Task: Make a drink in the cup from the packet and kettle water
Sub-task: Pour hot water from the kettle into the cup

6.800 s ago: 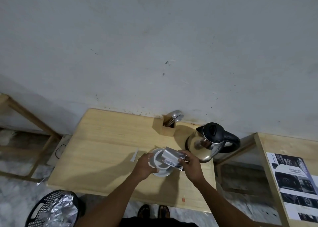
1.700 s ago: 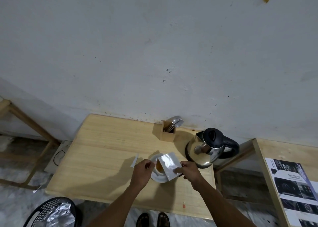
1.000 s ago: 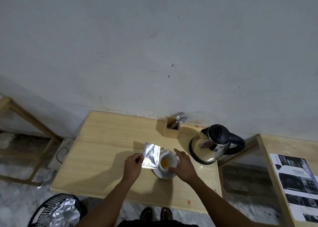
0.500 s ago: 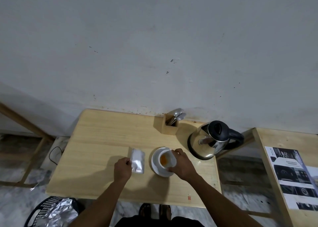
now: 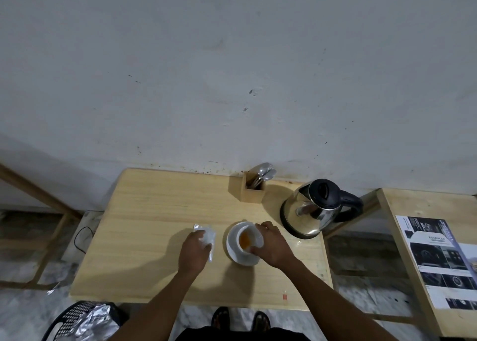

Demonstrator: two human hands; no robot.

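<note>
A white cup (image 5: 247, 238) with orange powder at its bottom stands on a white saucer (image 5: 233, 247) on the wooden table (image 5: 154, 211). My right hand (image 5: 272, 242) wraps around the cup's right side. The silver packet (image 5: 206, 233) lies flat on the table to the left of the saucer, and my left hand (image 5: 195, 251) rests on its near end, fingers laid over it. A steel kettle (image 5: 313, 209) with a black lid and handle stands to the right of the cup, close to my right hand.
A wooden holder (image 5: 253, 191) with spoons stands at the back by the wall. A second table (image 5: 402, 237) with a printed sheet (image 5: 438, 260) is on the right. A black basket (image 5: 77, 320) holding foil sits on the floor at lower left.
The packet was over the cup in both hands. My left hand carried it left and laid it on the table, while my right hand took hold of the cup.
</note>
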